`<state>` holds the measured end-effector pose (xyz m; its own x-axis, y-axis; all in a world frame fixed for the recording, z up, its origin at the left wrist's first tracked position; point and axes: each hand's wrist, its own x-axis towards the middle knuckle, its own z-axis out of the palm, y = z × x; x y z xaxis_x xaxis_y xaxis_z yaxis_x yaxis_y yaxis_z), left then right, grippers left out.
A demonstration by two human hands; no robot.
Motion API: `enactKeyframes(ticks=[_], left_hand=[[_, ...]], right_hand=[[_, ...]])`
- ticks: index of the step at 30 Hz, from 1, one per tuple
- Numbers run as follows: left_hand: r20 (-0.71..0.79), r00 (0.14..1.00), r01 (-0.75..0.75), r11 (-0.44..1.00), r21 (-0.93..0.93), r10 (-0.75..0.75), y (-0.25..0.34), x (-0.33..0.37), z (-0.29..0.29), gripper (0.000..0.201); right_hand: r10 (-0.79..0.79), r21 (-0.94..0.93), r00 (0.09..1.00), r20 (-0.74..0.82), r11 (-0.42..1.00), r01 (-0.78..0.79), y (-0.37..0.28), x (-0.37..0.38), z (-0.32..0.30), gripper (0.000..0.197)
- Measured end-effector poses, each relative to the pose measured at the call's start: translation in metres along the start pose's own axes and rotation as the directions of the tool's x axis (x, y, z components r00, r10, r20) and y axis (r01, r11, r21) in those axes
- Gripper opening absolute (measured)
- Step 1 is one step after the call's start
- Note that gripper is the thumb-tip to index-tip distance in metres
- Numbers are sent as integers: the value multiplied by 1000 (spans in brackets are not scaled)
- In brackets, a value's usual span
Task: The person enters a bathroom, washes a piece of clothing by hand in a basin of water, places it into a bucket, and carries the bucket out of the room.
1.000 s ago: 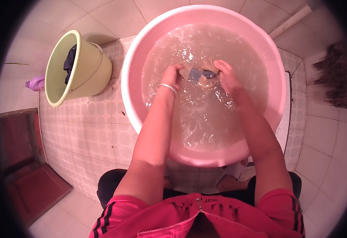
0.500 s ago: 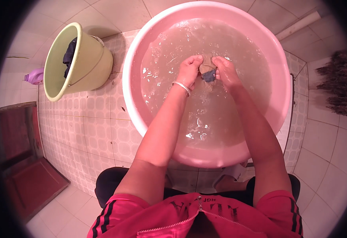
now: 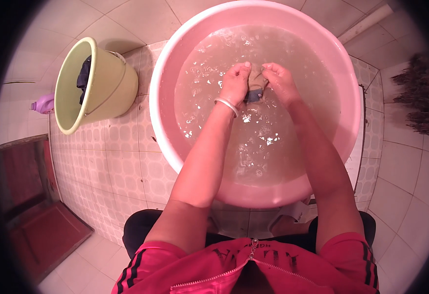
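Both hands hold a small wet tan cloth (image 3: 256, 80) with a dark blue-grey patch at its lower end; it could be a sock, but I cannot tell. My left hand (image 3: 235, 84), with a pale bangle on its wrist, pinches the left side, thumb on top. At the upper right edge, the fingers of my right hand (image 3: 280, 82) are closed on the cloth. The cloth hangs over murky, sudsy water (image 3: 293, 132) in a large round pink basin (image 3: 344, 98). Its lower end is at or just above the surface; what lies under the water is hidden.
A pale green bucket (image 3: 109, 85) with dark clothing (image 3: 83, 78) inside stands on the tiles at left. Behind it is a purple bottle (image 3: 43, 104). A reddish board (image 3: 48, 240) lies at lower left. Dark bristly brush (image 3: 418, 95) stands by the right wall.
The cloth has been shifted in my fingers: more tan fabric now shows, and its blue-grey patch sits lower and further left. Both hands still grip it, and the view has tilted slightly.
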<state>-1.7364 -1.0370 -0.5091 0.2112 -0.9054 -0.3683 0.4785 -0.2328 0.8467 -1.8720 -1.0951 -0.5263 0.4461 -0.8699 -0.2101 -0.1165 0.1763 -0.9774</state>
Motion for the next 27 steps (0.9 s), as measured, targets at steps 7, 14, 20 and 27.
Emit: enactKeyframes(ticks=[7, 14, 20, 27], left_hand=[[-45, 975, -200, 944, 264, 219, -11, 4, 0, 33], [-172, 980, 96, 995, -3, -95, -32, 25, -34, 44], [-218, 936, 162, 887, -432, -277, -26, 12, -4, 43], [-97, 961, 162, 807, -568, -261, -14, -8, 40, 43]], right_hand=[[197, -42, 980, 42, 980, -195, -18, -2, 6, 36], [21, 74, 999, -28, 997, -19, -14, -2, 25, 35], [-55, -280, 998, -35, 959, 43, -33, -24, 30, 37], [-169, -722, 985, -31, 685, 94, -40, -15, 13, 29]])
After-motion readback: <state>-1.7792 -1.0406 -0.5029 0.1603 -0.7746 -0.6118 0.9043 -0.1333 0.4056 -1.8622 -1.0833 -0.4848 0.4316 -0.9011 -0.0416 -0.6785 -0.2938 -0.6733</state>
